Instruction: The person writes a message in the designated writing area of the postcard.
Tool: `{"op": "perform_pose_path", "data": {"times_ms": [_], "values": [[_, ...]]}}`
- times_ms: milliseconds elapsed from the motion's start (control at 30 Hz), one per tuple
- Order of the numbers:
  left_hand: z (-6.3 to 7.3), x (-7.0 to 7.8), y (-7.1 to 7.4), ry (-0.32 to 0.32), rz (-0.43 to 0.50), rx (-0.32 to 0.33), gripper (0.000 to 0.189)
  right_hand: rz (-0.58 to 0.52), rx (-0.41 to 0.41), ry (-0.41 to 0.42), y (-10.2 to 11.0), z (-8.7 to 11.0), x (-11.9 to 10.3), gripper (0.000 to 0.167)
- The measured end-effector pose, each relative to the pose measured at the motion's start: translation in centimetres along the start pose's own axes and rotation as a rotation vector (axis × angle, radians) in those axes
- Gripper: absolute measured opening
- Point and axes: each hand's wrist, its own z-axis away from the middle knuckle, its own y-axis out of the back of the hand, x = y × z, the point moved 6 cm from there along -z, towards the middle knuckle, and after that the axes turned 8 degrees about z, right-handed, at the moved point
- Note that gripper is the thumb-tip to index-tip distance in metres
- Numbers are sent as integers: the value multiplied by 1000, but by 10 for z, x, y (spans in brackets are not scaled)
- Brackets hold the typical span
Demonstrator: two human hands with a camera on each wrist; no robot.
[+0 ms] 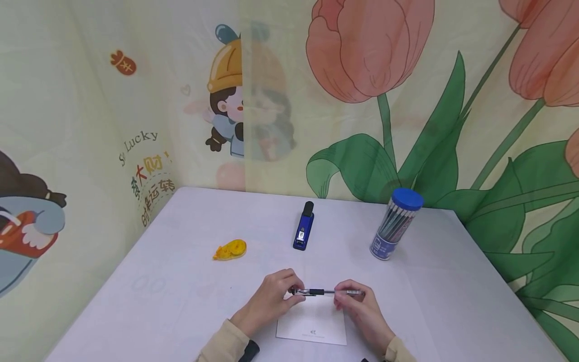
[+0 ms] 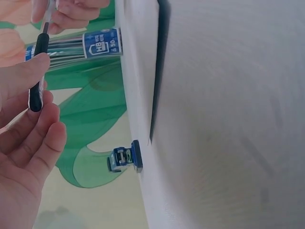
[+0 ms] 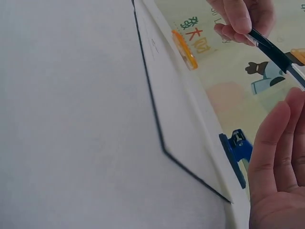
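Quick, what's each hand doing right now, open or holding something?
Left hand: holding one end of a pen.
Right hand: holding the pen's other end.

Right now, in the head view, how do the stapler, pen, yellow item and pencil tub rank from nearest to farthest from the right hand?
1. Pen: pinched by the right hand.
2. Pencil tub: beyond the hand, slightly right.
3. Stapler: beyond, to the left.
4. Yellow item: farthest left.

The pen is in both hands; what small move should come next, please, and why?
Perhaps the right hand should ease outward along the pen while the left hand steadies it: the two hands pinch opposite ends, raised off the white paper.
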Motion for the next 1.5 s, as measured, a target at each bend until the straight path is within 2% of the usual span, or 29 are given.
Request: {"op": "perform_pose_path", "data": {"times_ms": [200, 333, 500, 733, 1033, 1233, 1500], "values": [[0, 0, -2, 15, 11, -6, 14, -104, -67, 16, -7, 1, 2, 12], [0, 1, -3, 11, 16, -7, 14, -114, -102, 28, -12, 1, 2, 13], [0, 3, -4, 1, 25, -13, 13, -108, -107, 20, -14, 1, 3, 9], [1, 4, -5, -35, 28, -1, 13, -112, -133, 13, -18, 0, 3, 9], [0, 5, -6, -63, 21, 7, 13, -91, -99, -5, -20, 0, 3, 7], [0, 7, -6, -59, 23, -2, 13, -47, -63, 19, -19, 0, 3, 10], [1, 6, -7, -49, 26, -10, 13, -49, -22, 13, -18, 0, 3, 9]]}}
